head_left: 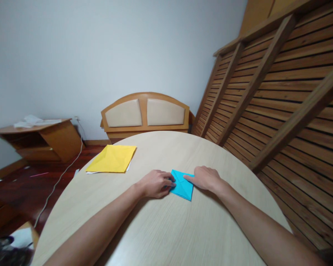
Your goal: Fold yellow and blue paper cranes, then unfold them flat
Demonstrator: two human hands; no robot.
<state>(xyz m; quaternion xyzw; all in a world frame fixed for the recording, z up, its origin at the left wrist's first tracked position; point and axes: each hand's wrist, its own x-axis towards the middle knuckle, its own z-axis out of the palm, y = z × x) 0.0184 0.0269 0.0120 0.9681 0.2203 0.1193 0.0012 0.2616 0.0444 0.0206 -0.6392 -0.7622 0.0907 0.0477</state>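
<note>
A blue sheet of origami paper (183, 187), folded into a small square with crease lines, lies on the round table between my hands. At its left edge, the curled fingers of my left hand (158, 183) grip the paper, with the fingertips over its side. My right hand (207, 177) pinches the upper right corner. Its thumb lies flat on top of the paper, and the other fingers are bent, partly hidden behind the corner.
The pale wooden round table (155, 236) has a stack of yellow paper (112, 159) with white sheets under it at the far left. Beyond stand a padded headboard (145, 111), a slatted wooden frame (277, 92) and a low cabinet (55, 142). A white cable (54, 188) runs along the floor.
</note>
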